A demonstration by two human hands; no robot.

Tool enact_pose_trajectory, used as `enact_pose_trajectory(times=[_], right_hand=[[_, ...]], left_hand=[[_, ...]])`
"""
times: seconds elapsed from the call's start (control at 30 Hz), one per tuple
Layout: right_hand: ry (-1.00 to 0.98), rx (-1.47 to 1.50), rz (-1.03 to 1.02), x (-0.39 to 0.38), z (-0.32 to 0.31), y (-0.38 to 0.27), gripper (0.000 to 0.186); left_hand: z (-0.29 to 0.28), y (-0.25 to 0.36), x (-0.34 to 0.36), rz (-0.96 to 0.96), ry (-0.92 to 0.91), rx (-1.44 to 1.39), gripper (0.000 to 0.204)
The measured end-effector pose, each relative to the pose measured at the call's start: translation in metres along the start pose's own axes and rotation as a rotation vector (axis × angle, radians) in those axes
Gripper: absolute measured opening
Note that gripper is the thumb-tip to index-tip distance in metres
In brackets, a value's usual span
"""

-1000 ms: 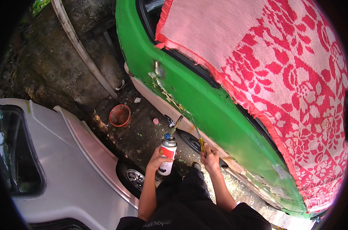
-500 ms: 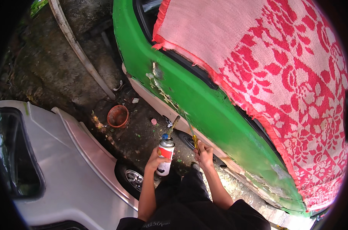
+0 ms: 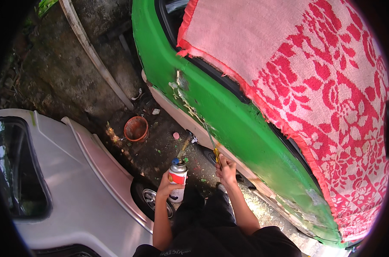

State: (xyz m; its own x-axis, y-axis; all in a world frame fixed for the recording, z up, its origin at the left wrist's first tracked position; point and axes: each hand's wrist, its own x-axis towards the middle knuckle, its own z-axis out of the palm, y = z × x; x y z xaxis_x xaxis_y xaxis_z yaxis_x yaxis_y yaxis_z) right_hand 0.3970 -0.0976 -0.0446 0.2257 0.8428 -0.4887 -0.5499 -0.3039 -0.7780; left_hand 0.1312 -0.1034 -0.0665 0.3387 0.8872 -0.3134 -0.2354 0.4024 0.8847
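My left hand (image 3: 164,186) is closed round a gas torch (image 3: 177,180), a white and red canister with a blue knob and a tube-like nozzle on top. The nozzle points up and toward the green car. In my right hand (image 3: 227,171) is a screwdriver (image 3: 216,153) with a yellow handle and a long thin shaft. Its tip reaches the lower side of the green car panel (image 3: 237,124), close to a strip of peeled paint (image 3: 190,107). No flame can be made out at the nozzle.
A red and pink patterned blanket (image 3: 288,85) covers the green car's upper part. To the left stands a silver vehicle (image 3: 87,184), its wheel (image 3: 150,197) near my legs. A brown pot (image 3: 136,129) and litter lie on the ground ahead. A long beam (image 3: 96,55) leans beyond.
The gas torch in my left hand has moved slightly left and away from the green car. The screwdriver stays at the panel. The whole view has shifted a little.
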Motion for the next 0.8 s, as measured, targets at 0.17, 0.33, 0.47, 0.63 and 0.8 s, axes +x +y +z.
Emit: enact_pose_trajectory(times=[0.17, 0.33, 0.47, 0.63, 0.8], right_hand=[[0.069, -0.034, -0.020, -0.023, -0.020, -0.004, 0.029], [0.018, -0.033, -0.028, -0.001, -0.007, 0.003, 0.028], [0.073, -0.059, -0.021, -0.025, -0.016, -0.004, 0.029], [0.026, -0.001, -0.027, -0.001, -0.004, 0.006, 0.028], [0.040, -0.095, -0.054, -0.010, -0.019, 0.004, 0.029]], left_hand=[[-0.019, 0.006, -0.030, 0.078, 0.167, 0.043, 0.068], [-0.021, 0.015, -0.033, 0.075, 0.208, 0.015, 0.068], [-0.017, 0.012, -0.039, 0.111, 0.246, 0.009, 0.067], [-0.017, 0.004, -0.033, 0.117, 0.207, 0.034, 0.069], [-0.008, 0.004, -0.033, 0.106, 0.175, -0.001, 0.070]])
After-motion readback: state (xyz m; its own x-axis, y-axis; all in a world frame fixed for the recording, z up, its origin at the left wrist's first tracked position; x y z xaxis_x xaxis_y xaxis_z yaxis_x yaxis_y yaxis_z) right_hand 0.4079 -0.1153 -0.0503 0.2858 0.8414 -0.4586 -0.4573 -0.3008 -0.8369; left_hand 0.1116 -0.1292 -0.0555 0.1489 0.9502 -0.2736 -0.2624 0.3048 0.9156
